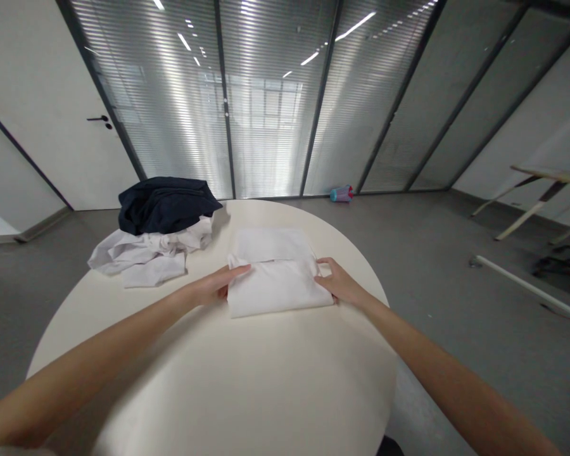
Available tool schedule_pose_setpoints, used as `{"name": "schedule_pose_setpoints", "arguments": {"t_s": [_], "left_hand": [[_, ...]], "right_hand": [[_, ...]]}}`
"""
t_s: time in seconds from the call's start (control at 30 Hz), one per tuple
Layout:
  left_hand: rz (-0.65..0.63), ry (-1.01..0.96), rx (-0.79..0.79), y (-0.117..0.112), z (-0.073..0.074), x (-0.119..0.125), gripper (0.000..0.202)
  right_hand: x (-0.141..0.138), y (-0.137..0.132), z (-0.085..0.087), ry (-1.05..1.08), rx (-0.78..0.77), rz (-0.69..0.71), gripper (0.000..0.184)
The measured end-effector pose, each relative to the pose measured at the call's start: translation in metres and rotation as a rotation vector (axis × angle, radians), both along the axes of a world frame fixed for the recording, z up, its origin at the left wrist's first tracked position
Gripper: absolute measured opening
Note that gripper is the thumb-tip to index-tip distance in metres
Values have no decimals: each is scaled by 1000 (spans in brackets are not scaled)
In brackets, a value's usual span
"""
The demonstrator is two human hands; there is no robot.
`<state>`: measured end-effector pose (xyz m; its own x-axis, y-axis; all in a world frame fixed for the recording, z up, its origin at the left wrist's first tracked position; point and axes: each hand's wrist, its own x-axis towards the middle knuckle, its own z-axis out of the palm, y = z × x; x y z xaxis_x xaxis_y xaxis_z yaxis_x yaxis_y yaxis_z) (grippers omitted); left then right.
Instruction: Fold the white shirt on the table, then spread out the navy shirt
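Observation:
A white garment (278, 288), folded into a flat rectangle, lies near the middle of the round white table (247, 380). Its upper layer is doubled over, with a fold line running across it. At the left edge my left hand (221, 283) grips the cloth, thumb on top and fingers tucked beneath. My right hand (339, 282) is closed on the right edge of the same cloth, its lower fingertips partly hidden by the side. The exact kind of garment cannot be made out.
At the table's back left sit a crumpled white cloth (147, 253) and a dark navy garment (168, 202) heaped behind it. A small blue and pink basket (342, 194) rests on the floor by the glass partition. Another table (551, 174) stands far right.

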<state>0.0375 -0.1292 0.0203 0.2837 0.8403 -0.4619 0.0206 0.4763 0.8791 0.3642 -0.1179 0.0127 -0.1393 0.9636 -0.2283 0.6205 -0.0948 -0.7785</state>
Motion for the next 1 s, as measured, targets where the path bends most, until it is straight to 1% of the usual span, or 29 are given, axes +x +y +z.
{"name": "schedule_pose_setpoints", "arguments": {"t_s": [0.03, 0.07, 0.13, 0.17, 0.2, 0.27, 0.37, 0.4, 0.43, 0.47, 0.53, 0.57, 0.6, 0.67, 0.73, 0.77, 0.8, 0.83, 0.87, 0.93, 0.97, 1.0], "left_hand": [[-38, -34, 49, -3, -2, -3, 83], [-58, -48, 93, -7, -4, -6, 97], [-34, -35, 137, -15, -10, -11, 125], [-5, -25, 138, -17, -12, -11, 135], [22, -26, 139, -19, -15, -11, 140], [61, -37, 161, -19, -20, -8, 142], [88, -18, 240, -15, -27, -3, 132], [91, 12, 285, -14, -29, -2, 124], [91, 60, 349, -13, -31, -2, 112], [87, 123, 427, -11, -34, -3, 95], [65, 267, 586, -9, -38, -6, 56], [52, 339, 646, -8, -40, -7, 42], [36, 410, 691, -7, -40, -9, 34], [22, 579, 788, -6, -36, -10, 33], [45, 793, 972, -7, -26, -8, 35], [32, 879, 1088, -7, -20, -5, 36], [-20, 932, 1203, -8, -13, -1, 36], [-116, 949, 1301, -8, -8, 3, 37], [-245, 941, 1370, -8, -5, 8, 39], [-501, 908, 1423, -5, -6, 18, 48], [-579, 907, 1420, -3, -10, 21, 54], [-620, 916, 1405, 0, -15, 23, 59]], "right_hand": [[1, -3, -1, 33, 10, 1, 55], [3, -6, -2, 58, 27, 1, 57], [6, -12, -6, 76, 71, 0, 57], [8, -15, -8, 71, 98, -3, 57], [8, -16, -9, 58, 124, -8, 55], [8, -16, -12, 12, 164, -23, 53], [5, -16, -11, -112, 165, -29, 48], [4, -16, -9, -178, 183, -24, 45], [2, -16, -7, -257, 226, -23, 42], [-1, -17, -5, -344, 296, -28, 39], [-7, -19, 0, -510, 501, -37, 34], [-11, -20, 2, -567, 607, -26, 32], [-16, -20, 3, -604, 695, 8, 31], [-24, -18, 3, -634, 796, 134, 30], [-32, -15, -1, -641, 796, 264, 32], [-35, -14, -4, -644, 776, 304, 34], [-36, -13, -8, -646, 756, 323, 35], [-38, -12, -13, -644, 742, 323, 37], [-38, -12, -17, -640, 736, 312, 38], [-37, -12, -24, -623, 742, 289, 39], [-37, -12, -27, -613, 746, 283, 38], [-36, -13, -28, -605, 747, 284, 38]]}}
